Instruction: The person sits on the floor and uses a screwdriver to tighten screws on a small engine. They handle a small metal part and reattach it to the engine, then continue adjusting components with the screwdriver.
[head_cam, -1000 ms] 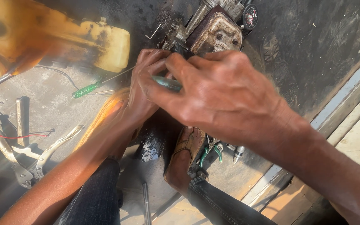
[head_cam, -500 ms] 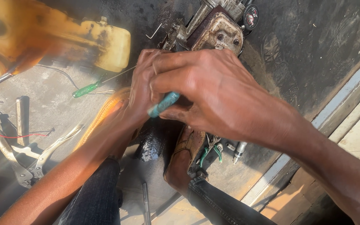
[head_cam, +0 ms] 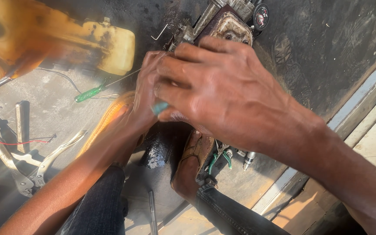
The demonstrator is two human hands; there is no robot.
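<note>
Both hands are bunched up over a small engine (head_cam: 222, 26) sitting on the floor (head_cam: 327, 52), right in front of the person's knees. Right hand (head_cam: 222, 91) is on top, fingers closed around a teal tool handle (head_cam: 160, 107) (only the butt end pokes out, so can't say what kind of tip it has, prob a screwdriver). Left hand (head_cam: 146, 93) sits underneath, right against it, fingers curled in toward the same spot; can't tell if it's pinching a part or just steadying, the right hand covers it.

Other stuff around: a yellow tank (head_cam: 109, 43) to the left, a green screwdriver (head_cam: 90, 93) lying just beside the left wrist, locking pliers (head_cam: 31, 169) further left w/ a red wire (head_cam: 14, 142) near them, green-handled pliers (head_cam: 218, 159) by the shoe (head_cam: 194, 161).

How to do this bit well, imo: keep the tool straight in line w/ whatever it's seated in, push down before turning so the tip doesn't cam out, and let the left hand brace the engine so it doesn't rock on the floor. Small turns, since the work is hidden under the hands and it's all by feel.
</note>
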